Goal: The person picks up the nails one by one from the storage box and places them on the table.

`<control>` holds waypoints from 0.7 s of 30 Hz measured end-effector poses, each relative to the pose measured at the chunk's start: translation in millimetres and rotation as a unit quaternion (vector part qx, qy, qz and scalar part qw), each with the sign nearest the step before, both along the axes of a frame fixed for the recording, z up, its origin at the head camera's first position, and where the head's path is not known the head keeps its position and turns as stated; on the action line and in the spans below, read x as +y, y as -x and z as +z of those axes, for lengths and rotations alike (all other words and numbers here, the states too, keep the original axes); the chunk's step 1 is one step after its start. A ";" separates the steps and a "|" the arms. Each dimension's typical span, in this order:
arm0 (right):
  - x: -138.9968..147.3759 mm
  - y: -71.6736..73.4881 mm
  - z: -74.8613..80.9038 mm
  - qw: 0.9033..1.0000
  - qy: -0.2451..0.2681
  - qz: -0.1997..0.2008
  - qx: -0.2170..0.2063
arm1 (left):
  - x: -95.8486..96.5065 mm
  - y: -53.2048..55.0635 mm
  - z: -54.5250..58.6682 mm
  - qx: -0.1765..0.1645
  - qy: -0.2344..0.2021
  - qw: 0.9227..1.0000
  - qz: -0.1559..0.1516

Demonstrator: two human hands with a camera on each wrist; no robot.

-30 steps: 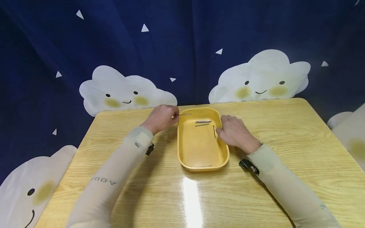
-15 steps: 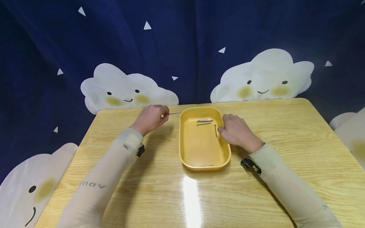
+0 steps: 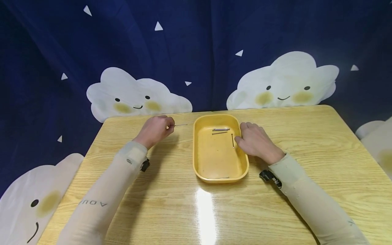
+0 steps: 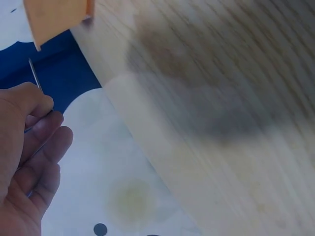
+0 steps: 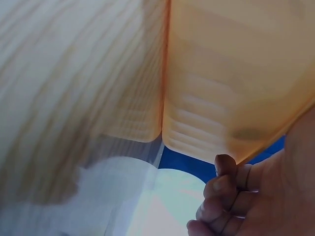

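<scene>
While the yellow tray [image 3: 214, 156] is gripped at its right wall by the right hand [image 3: 254, 140], thumb inside, a nail [image 3: 181, 124] has been carried by the left hand [image 3: 155, 130] from over the tray's left rim to a spot clear of it above the worktop [image 3: 171, 207], pinched between thumb and fingers. Its separation from the other nails [image 3: 221, 129], left lying inside the tray, can be judged complete.
</scene>
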State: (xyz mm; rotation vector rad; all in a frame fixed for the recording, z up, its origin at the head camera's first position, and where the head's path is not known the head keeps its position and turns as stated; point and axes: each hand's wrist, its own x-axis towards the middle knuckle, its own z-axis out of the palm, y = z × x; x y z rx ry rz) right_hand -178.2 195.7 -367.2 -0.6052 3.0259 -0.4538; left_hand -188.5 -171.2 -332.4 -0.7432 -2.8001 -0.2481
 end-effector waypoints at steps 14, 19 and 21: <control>-2.7 0.1 -2.4 1.000 0.008 -0.005 -0.007 | -20.0 -2.1 -22.6 -0.025 0.002 0.999 0.028; -1.6 0.3 -2.5 1.000 0.006 -0.009 -0.005 | -22.5 0.2 -25.8 -0.036 0.000 0.999 0.033; -0.8 0.5 -2.6 1.000 0.005 -0.011 -0.005 | -22.1 1.5 -26.3 -0.041 0.002 0.999 0.034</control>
